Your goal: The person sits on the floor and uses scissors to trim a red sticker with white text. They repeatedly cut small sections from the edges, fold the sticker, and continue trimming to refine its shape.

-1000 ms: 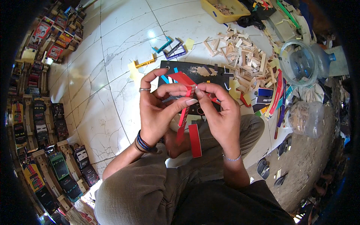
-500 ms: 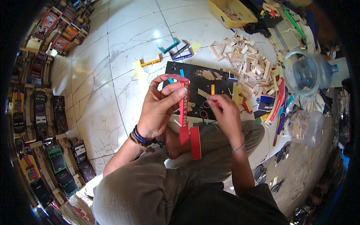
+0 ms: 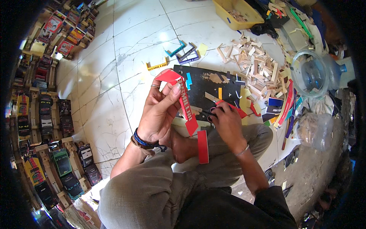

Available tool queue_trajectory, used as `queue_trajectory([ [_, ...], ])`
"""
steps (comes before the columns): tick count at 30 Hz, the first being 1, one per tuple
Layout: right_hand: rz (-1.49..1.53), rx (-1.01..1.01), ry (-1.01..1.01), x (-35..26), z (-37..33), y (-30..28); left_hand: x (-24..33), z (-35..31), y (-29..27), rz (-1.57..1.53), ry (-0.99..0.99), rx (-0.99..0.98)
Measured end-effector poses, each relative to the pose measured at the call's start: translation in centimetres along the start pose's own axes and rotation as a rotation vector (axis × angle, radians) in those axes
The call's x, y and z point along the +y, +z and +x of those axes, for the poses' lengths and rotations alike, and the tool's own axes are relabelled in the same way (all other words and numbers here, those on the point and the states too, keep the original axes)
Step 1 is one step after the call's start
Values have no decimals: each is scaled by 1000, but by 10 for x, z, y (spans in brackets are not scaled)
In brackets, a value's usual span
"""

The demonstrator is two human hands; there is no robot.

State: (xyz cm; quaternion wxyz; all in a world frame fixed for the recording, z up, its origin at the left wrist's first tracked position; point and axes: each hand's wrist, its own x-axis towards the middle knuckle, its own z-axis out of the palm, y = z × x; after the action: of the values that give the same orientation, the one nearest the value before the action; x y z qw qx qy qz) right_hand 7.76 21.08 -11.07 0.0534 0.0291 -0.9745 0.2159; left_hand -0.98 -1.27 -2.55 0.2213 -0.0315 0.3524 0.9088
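In my left hand (image 3: 154, 110), a red printed card strip (image 3: 185, 101) is pinched between thumb and fingers. Its upper end folds over my fingertips, and its lower end is cut to a slant. My right hand (image 3: 228, 124) curls over the loops of a pair of scissors (image 3: 212, 110) at the near edge of the black board (image 3: 206, 87); most of the scissors is hidden. Another red piece (image 3: 238, 109) shows beyond those fingers. Below the strip, a flat red rectangle (image 3: 203, 147) lies by my leg.
A heap of small wooden sticks (image 3: 257, 65) covers the floor at the right. Blue, purple and yellow printed frames (image 3: 187, 55) stand beyond the board. Also around are a yellow tub (image 3: 240, 23), a clear plastic bottle (image 3: 312, 74) and racks of packaged goods (image 3: 45, 110).
My right hand has moved lower, closing over the scissors' loops, and a red piece now shows behind its fingers. The strip in my left hand has tilted, showing its printed face more. The view shifted slightly.
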Motion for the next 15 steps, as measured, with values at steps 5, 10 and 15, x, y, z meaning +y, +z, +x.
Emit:
queue_trajectory([
  [5, 471, 19, 169, 6, 15, -20, 5, -3, 1, -28, 28, -10],
  [10, 1474, -156, 391, -17, 18, -45, 5, -4, 6, -11, 45, -36],
  [15, 1504, -152, 112, -57, 18, -52, 6, -6, 9, 78, 66, -23],
])
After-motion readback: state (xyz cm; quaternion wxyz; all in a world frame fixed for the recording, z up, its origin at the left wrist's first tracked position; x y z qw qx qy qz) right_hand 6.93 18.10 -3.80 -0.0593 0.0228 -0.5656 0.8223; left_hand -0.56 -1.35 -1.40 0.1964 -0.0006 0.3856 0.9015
